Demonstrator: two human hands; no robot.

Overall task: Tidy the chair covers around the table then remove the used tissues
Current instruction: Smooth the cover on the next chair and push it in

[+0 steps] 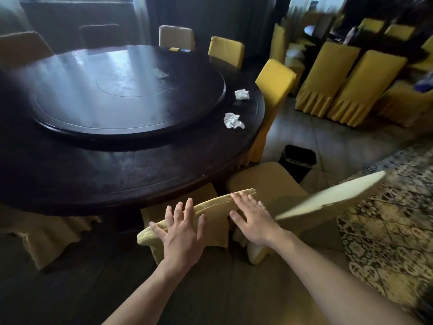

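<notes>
A chair with a pale yellow cover (216, 218) stands right in front of me at the near edge of the round dark table (121, 174). My left hand (181, 233) lies flat on the top of its backrest, fingers spread. My right hand (251, 219) rests flat on the same top edge, further right, fingers apart. Neither hand grips the cloth. Two crumpled white tissues lie on the table's right side: one tissue (233, 121) nearer me, the other tissue (242, 94) further back.
A second covered chair (328, 198) stands to the right, its back tilted. A black waste bin (297, 161) sits on the floor beyond it. More yellow-covered chairs (275, 83) ring the table and stand grouped at the right. A lazy Susan (131, 90) fills the table's middle.
</notes>
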